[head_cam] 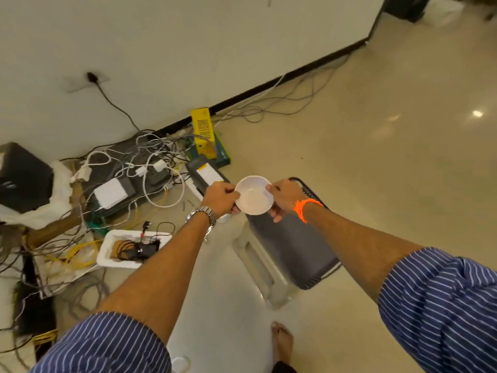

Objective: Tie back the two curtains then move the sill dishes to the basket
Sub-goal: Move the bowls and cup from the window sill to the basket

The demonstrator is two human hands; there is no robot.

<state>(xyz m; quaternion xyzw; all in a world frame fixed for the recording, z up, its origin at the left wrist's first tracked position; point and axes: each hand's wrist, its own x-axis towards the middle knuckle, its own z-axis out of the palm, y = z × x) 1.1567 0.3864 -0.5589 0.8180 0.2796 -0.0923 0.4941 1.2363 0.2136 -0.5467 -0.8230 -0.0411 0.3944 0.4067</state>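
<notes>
Hands meet on a small white bowl [254,195] at the middle of the head view, held upright with its hollow facing the camera. The left hand [219,196] grips the rim at the bowl's 9 o'clock, fingers curled under and thumb on top. The right hand [285,197] pinches the rim at 3 o'clock, thumb over the edge and fingertips showing below. A metal wristwatch [201,215] sits on the left wrist and an orange thread [305,208] circles the right. Both forearms come out of rolled blue striped sleeves [107,345].

From the bowl's 5 o'clock runs a dark grey basket [295,249], its perforated rim showing just past the right hand. The bowl overlaps the basket's far end in the picture; whether it touches the basket cannot be told. The basket rests on a pale plastic stool [255,267] standing on a glossy cream floor [390,170].

At 9 o'clock of the bowl lies a tangle of cables [153,162] with white adapters and dark boxes, against a white wall [188,36]. A plug sits in a wall socket [92,76] at 10 o'clock. A yellow box [203,130] leans against the skirting at 11 o'clock. A white tray [106,255] holding black leads lies at 8 o'clock, beside the left forearm. A bare foot [282,343] stands on the floor at 6 o'clock.
</notes>
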